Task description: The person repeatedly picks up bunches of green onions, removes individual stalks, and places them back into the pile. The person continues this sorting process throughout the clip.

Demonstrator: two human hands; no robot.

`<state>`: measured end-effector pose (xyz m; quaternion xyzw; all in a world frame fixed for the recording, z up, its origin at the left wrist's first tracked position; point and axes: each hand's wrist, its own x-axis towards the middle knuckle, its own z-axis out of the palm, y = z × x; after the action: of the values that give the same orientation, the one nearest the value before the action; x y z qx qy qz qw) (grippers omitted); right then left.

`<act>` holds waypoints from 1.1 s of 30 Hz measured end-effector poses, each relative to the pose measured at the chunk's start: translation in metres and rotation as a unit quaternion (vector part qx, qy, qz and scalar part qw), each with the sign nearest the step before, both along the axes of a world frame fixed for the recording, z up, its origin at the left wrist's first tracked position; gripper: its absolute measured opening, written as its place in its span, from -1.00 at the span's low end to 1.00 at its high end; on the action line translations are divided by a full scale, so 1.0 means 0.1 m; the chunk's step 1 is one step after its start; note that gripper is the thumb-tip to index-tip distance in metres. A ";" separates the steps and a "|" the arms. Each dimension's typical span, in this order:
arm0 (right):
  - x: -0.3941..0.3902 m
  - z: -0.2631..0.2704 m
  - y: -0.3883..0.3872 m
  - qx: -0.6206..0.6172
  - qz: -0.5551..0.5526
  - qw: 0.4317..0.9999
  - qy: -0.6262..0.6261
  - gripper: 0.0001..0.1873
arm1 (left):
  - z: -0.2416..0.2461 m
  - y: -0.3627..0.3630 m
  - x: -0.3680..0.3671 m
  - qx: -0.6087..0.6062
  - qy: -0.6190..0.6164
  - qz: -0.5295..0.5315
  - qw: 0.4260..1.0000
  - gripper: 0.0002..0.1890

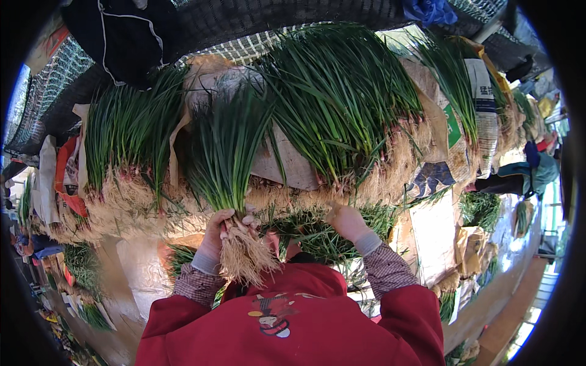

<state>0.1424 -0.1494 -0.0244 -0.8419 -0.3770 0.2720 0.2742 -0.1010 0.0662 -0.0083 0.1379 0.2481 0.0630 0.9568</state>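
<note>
My left hand grips a bunch of green allium plants just above the pale, reddish bulb ends. Its long leaves point away from me, and a thick tuft of stringy roots hangs towards my chest. My right hand is off to the right, its fingers bent, over loose green leaves. Nothing shows in it, though its fingertips are partly hidden. Beyond the hands, a large heap of the same plants lies at centre right, and another heap at the left, roots towards me.
Woven sacks lie among the heaps. A dark cloth and shade netting line the far side. At the right a person bends over, near a brown paper sack. Cut leaves are piled at lower left.
</note>
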 end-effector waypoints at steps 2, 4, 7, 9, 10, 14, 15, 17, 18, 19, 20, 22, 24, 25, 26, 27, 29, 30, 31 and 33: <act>0.22 -0.16 0.15 -0.078 -0.041 0.989 -0.117 -0.64 | 0.00 -0.06 0.17 0.060 0.038 -0.021 0.997 -0.46; 0.49 -0.40 0.31 -0.198 -0.039 0.966 -0.163 -0.66 | -0.16 -0.13 0.37 0.091 0.014 -0.055 0.994 -0.54; 0.05 0.06 0.40 -0.147 0.006 0.980 -0.137 -0.66 | -0.35 -0.17 0.51 0.070 0.027 -0.076 0.994 -0.66; -0.28 0.09 0.33 0.041 0.051 0.972 -0.225 -0.67 | -0.35 -0.22 0.50 0.032 0.064 -0.092 0.993 -0.76; -0.48 -0.21 0.22 0.092 0.072 0.974 -0.193 -0.68 | -0.36 -0.21 0.52 0.013 0.088 -0.110 0.990 -0.78; -0.41 -0.30 0.32 0.088 0.028 0.973 0.210 -0.61 | 0.05 -0.46 0.73 -0.005 0.230 0.044 0.972 -0.79; -0.32 -0.20 0.42 0.070 0.005 0.942 0.329 -0.57 | 0.12 -0.44 0.71 0.010 0.198 0.015 0.980 -0.80; -0.27 -0.07 0.48 0.021 -0.051 0.832 0.552 -0.47 | 0.20 -0.36 0.51 0.030 0.137 -0.051 0.989 -0.82; -0.36 -0.48 0.44 0.080 0.082 0.985 0.130 -0.43 | -0.41 -0.23 0.25 0.044 0.078 -0.145 0.985 -0.81; -0.47 -1.04 0.40 0.116 0.195 0.918 -0.325 -0.40 | -0.42 -0.30 0.24 0.035 0.083 -0.117 0.989 -0.80; -0.51 -1.21 0.44 0.122 0.208 0.916 -0.322 -0.34 | -0.39 -0.32 0.22 0.029 0.091 -0.084 0.992 -0.79; -0.37 -0.57 0.48 0.006 0.234 0.971 -0.046 -0.38 | -0.11 -0.28 0.15 0.042 0.103 -0.023 0.994 -0.75; -0.24 -0.77 -0.07 -0.101 0.290 0.951 -0.040 -0.49 | -0.48 -0.01 -0.36 0.067 0.109 -0.081 0.988 -0.63; -0.17 -0.72 -0.27 -0.150 0.318 0.935 -0.035 -0.54 | -0.22 0.05 -0.40 0.106 0.107 -0.098 0.984 -0.59; -0.12 -0.66 -0.48 -0.224 0.329 0.917 -0.024 -0.56 | -0.38 0.15 -0.54 0.093 0.105 -0.067 0.988 -0.56; -0.06 -0.26 -0.37 -0.266 0.300 0.916 -0.037 -0.57 | -0.22 0.10 -0.42 0.067 0.078 -0.036 0.994 -0.55; 0.05 0.32 0.07 -0.236 0.165 0.954 -0.081 -0.53 | -0.04 -0.01 -0.23 0.051 0.056 -0.006 0.997 -0.54; 0.12 0.18 0.15 -0.195 0.070 0.975 -0.083 -0.52 | -0.14 -0.03 -0.13 0.057 0.050 -0.015 0.997 -0.54; 0.19 0.02 0.24 -0.141 -0.023 0.986 -0.081 -0.50 | -0.28 -0.04 -0.07 0.061 0.047 -0.025 0.997 -0.54; 0.34 -0.09 0.49 -0.161 -0.025 0.983 -0.081 -0.50 | -0.66 -0.11 -0.03 0.007 0.048 -0.071 0.996 -0.53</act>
<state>0.1759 -0.1006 -0.0336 -0.9034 -0.3284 0.2529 0.1100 -0.1040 0.0554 -0.0745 0.1647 0.2830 -0.0105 0.9448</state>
